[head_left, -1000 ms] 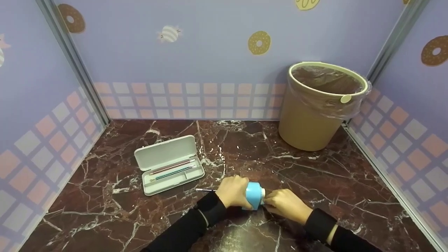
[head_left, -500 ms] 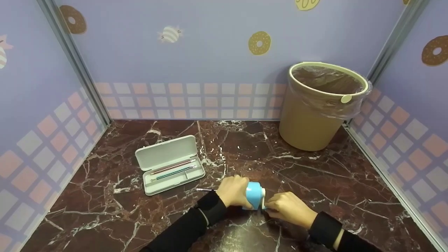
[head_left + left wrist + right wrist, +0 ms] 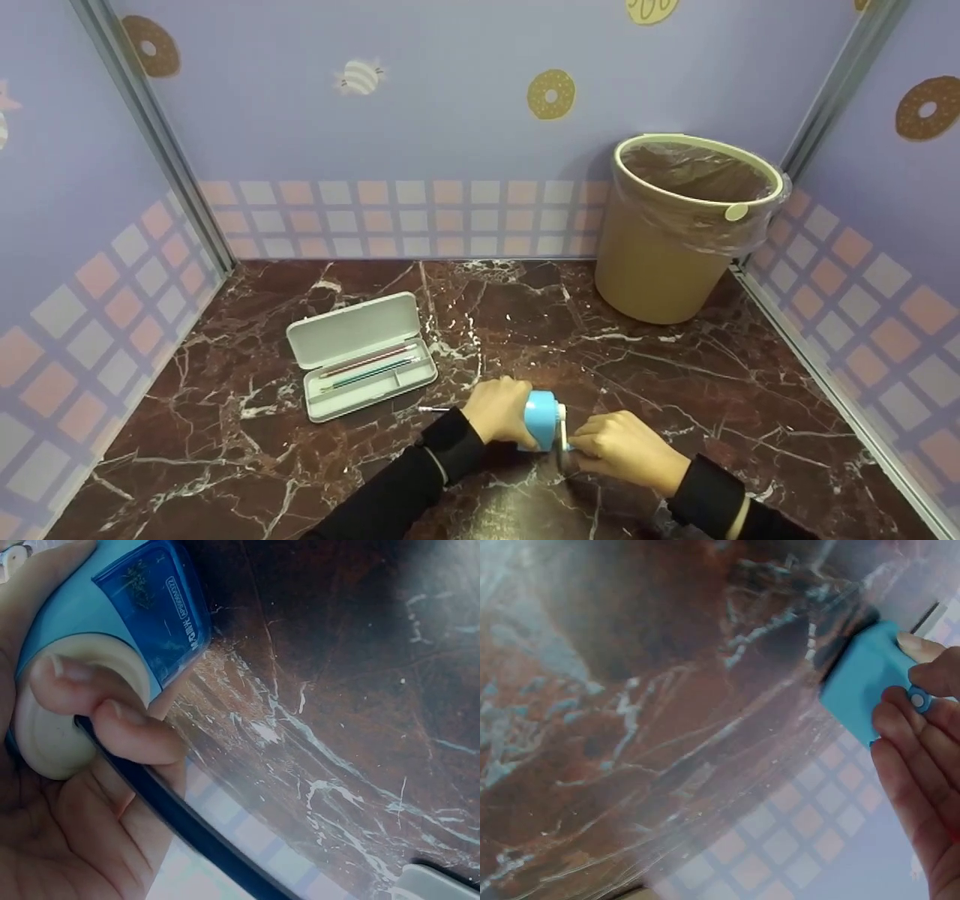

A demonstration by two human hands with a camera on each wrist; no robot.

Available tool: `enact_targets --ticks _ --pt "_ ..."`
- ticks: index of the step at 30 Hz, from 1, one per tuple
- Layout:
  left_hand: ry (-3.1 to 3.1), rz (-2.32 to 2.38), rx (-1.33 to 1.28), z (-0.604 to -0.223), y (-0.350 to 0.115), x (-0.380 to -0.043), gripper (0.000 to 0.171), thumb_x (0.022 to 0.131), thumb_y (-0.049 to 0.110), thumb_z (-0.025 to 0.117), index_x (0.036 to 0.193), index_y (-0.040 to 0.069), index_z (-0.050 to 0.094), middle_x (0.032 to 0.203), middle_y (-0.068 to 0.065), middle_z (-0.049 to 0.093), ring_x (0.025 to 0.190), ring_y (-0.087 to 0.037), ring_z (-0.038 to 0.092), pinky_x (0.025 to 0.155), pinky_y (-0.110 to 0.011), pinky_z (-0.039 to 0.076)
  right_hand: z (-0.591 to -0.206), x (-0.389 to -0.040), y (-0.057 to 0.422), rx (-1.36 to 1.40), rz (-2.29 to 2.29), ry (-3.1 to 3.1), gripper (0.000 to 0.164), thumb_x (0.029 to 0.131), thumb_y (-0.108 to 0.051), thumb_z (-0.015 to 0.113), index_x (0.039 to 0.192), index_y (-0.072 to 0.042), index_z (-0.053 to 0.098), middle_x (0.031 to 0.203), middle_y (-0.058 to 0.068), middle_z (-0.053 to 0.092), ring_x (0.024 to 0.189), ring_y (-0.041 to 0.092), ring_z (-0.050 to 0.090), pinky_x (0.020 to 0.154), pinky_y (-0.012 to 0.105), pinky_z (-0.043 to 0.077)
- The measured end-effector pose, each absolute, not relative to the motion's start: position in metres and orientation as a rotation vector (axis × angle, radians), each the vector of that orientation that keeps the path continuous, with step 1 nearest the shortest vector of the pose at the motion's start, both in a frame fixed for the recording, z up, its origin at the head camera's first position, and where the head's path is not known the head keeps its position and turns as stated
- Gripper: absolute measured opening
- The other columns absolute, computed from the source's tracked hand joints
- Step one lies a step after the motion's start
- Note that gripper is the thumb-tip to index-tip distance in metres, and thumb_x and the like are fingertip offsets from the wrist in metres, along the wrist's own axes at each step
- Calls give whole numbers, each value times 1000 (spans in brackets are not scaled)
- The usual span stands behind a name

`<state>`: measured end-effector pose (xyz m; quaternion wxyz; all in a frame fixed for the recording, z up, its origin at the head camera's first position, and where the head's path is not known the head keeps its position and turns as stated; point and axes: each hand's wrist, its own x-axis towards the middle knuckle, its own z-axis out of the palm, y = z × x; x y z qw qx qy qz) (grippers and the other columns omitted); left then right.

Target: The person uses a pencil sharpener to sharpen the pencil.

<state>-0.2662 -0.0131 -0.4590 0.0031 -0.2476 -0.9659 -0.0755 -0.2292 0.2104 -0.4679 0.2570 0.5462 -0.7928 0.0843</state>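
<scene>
My left hand (image 3: pixel 496 411) grips a light-blue crank pencil sharpener (image 3: pixel 540 421) standing on the table. In the left wrist view its clear blue drawer (image 3: pixel 154 607) shows some shavings, and a dark pencil (image 3: pixel 180 814) sticks into its round cream front (image 3: pixel 52 746). Two fingertips of that hand touch the pencil beside the hole. The pencil's back end (image 3: pixel 433 409) juts out left of the hand in the head view. On the other side, my right hand (image 3: pixel 630 450) pinches the small blue crank knob (image 3: pixel 919 699). The white crank arm (image 3: pixel 563 431) points downward. The pencil's tip is hidden inside.
An open pale pencil case (image 3: pixel 360 356) with pencils in it lies to the left. At the back right stands a tan trash bin (image 3: pixel 660 255) with a plastic liner. Patterned walls (image 3: pixel 375 135) enclose the dark marbled table (image 3: pixel 337 480) at the back and sides.
The right hand has moved slightly right and toward the person, and the crank arm now shows pointing down. The left hand and sharpener stay in place.
</scene>
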Motion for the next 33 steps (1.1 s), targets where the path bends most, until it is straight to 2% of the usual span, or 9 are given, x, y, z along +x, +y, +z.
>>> enact_targets --ticks 4,13,18,26,33 --pt "-3049 -231 -771 -456 -13 -265 57 56 48 95 93 12 70 85 -2 72 73 -17 67 59 -32 53 -461 -228 210 1481 248 -2120 23 69 -17 90 73 -17 68 68 -12 68 58 1 57 54 14 45" --pt "-3031 -199 -769 -455 -12 -262 56 54 46 96 91 12 71 86 -3 75 75 -18 69 62 -34 56 -454 -228 213 1469 125 -2128 16 71 -13 87 79 -16 73 74 -11 73 63 3 62 57 15 47" --pt "-3023 -184 -795 -455 -11 -263 57 55 45 96 93 12 70 87 -2 75 75 -18 70 62 -34 57 -448 -229 213 1454 154 -2069 22 67 -14 90 76 -17 70 71 -12 71 60 3 58 54 15 46" --pt "-3022 -207 -813 -454 -12 -264 54 55 44 95 92 12 70 85 -2 74 73 -17 68 60 -33 55 -438 -237 216 1434 129 -2076 21 70 -25 89 82 -15 75 76 -9 74 64 4 63 57 17 50" --pt "-3008 -194 -849 -454 -12 -263 56 56 45 95 95 13 70 86 -1 74 75 -18 70 61 -34 56 -434 -245 218 1405 109 -2074 24 64 -11 88 84 -14 75 77 -7 74 64 5 65 57 20 52"
